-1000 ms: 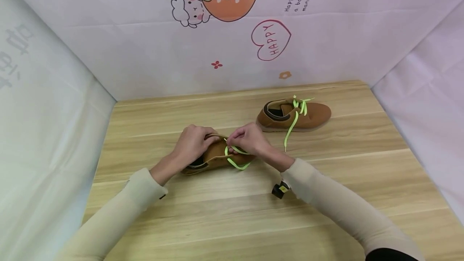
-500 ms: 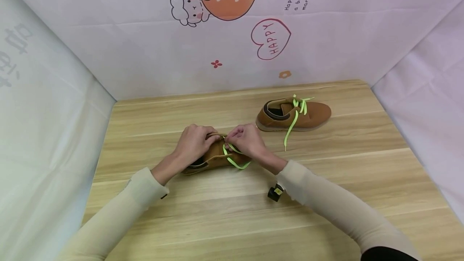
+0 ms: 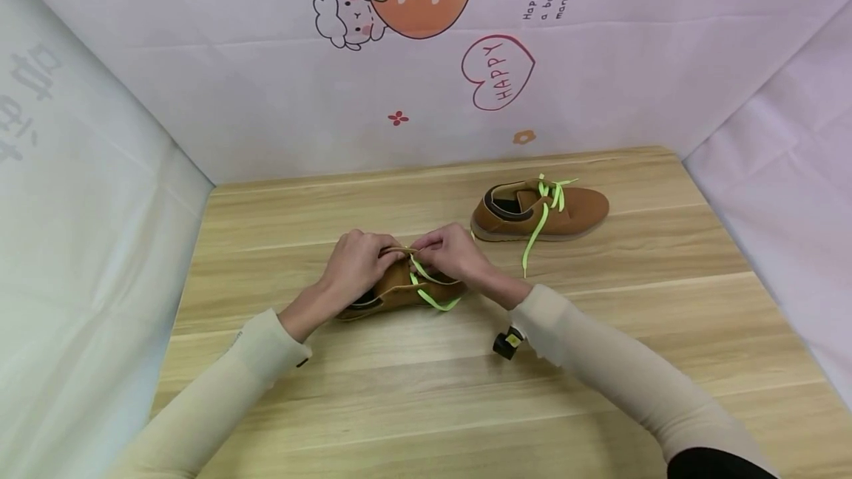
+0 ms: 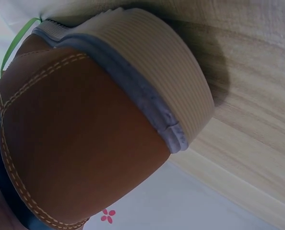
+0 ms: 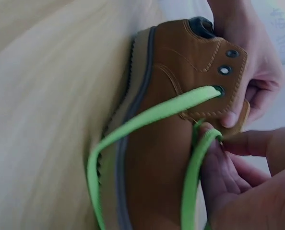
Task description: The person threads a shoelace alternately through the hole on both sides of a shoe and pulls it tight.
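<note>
A brown leather shoe (image 3: 399, 288) lies between my hands, its toe to the right in the head view. My left hand (image 3: 359, 261) grips the upper edge of its far eyelet flap, thumb near the shoe's opening. At that edge, my right hand (image 3: 455, 253) pinches a neon-green shoelace (image 5: 195, 177) between thumb and fingers. One strand of the lace passes through an eyelet (image 5: 219, 90) on the near flap and hangs down the side. The exact spot where the fingertips meet the far flap is partly hidden. In the left wrist view, the shoe's heel (image 4: 80, 143) fills the frame.
A second brown shoe (image 3: 579, 213) with tied green laces stands at the back right; one lace end trails on the wooden table (image 3: 373, 405). White printed cloth (image 3: 266, 109) walls the back and both sides. A small black wrist camera (image 3: 507, 344) hangs under the right sleeve.
My right fingers have shifted slightly up and away to the far flap's edge, so more of the lace strand shows below them. My left hand keeps its grip on the shoe; the second shoe stays put.
</note>
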Action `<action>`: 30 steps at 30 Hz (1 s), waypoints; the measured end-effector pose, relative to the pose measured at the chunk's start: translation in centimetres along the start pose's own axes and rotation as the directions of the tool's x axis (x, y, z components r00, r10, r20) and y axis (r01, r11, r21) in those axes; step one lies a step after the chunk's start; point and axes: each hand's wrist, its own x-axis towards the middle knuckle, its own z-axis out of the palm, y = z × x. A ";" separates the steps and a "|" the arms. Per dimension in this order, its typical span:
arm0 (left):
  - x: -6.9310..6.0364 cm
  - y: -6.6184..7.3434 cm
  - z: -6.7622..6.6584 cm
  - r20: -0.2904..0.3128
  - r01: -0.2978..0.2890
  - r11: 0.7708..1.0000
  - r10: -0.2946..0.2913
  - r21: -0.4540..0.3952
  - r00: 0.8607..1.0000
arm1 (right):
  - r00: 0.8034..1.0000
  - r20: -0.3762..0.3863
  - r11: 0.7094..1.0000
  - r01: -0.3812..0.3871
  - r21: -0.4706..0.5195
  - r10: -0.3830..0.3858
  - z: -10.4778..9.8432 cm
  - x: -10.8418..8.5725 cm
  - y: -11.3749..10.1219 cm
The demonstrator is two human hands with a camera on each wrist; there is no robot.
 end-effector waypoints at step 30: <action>-1.8 0.3 1.0 -0.017 -0.314 0.880 0.342 0.356 0.940 | 0.999 0.016 0.974 -0.034 -0.225 0.039 0.0 0.8 -1.3</action>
